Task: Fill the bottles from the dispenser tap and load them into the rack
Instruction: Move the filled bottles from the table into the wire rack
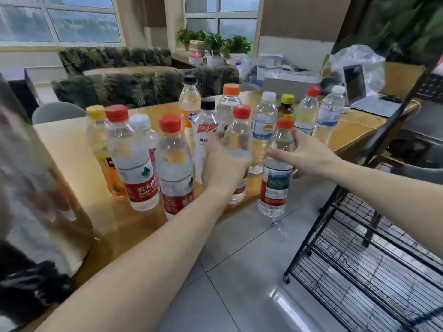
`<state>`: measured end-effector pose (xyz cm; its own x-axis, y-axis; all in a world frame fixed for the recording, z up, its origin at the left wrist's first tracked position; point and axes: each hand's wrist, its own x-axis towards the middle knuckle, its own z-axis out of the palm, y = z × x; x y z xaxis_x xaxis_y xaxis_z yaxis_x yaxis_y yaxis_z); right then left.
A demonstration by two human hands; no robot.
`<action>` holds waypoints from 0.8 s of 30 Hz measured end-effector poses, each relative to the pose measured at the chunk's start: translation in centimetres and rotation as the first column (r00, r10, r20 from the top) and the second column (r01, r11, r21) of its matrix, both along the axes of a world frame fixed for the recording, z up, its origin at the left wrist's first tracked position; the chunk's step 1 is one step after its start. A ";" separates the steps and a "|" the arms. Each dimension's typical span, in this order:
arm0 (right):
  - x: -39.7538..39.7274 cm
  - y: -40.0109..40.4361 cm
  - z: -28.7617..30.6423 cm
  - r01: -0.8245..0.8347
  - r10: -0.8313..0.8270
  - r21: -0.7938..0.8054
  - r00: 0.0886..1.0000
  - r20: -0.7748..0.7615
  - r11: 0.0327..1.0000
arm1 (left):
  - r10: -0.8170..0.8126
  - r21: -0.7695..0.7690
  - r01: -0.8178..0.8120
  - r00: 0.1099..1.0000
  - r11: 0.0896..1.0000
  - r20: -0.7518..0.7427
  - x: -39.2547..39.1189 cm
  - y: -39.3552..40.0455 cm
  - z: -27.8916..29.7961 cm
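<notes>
While the left hand (221,161) grips a red-capped bottle (238,149) upright on the table (72,149), the right hand (304,152) holds another red-capped bottle (275,180) upright off its edge, nearer the wire rack (359,248).

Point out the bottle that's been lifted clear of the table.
The red-capped bottle gripped by the right hand, hanging over the floor; the others stand on the table.

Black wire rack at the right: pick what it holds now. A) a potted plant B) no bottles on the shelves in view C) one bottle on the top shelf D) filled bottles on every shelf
B: the black wire rack's visible shelves show only bare wire, while the clear plastic bottles stand on the wooden table.
</notes>
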<state>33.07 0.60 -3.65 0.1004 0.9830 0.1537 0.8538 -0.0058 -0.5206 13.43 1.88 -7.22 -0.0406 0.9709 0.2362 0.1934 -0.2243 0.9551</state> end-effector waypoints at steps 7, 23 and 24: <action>0.9 -0.5 5.6 0.059 -0.060 -0.017 0.997 -0.042 0.998 | -0.012 -0.104 0.010 1.000 0.994 -0.016 1.9 -1.8 3.9; 12.5 -6.4 12.4 0.352 -0.365 -0.163 0.930 -0.053 0.922 | -0.393 -0.253 0.362 0.915 0.897 -0.086 14.2 -2.9 12.9; 13.2 -6.7 12.6 0.364 -0.378 -0.168 0.924 -0.058 0.916 | -0.408 -0.252 0.377 0.909 0.891 -0.084 14.9 -2.8 13.1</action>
<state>46.30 -6.06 8.92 0.4688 0.8831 -0.0200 0.7258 -0.3980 -0.5611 28.28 -0.94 5.83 0.3712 0.9285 -0.0138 0.2611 -0.0901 0.9611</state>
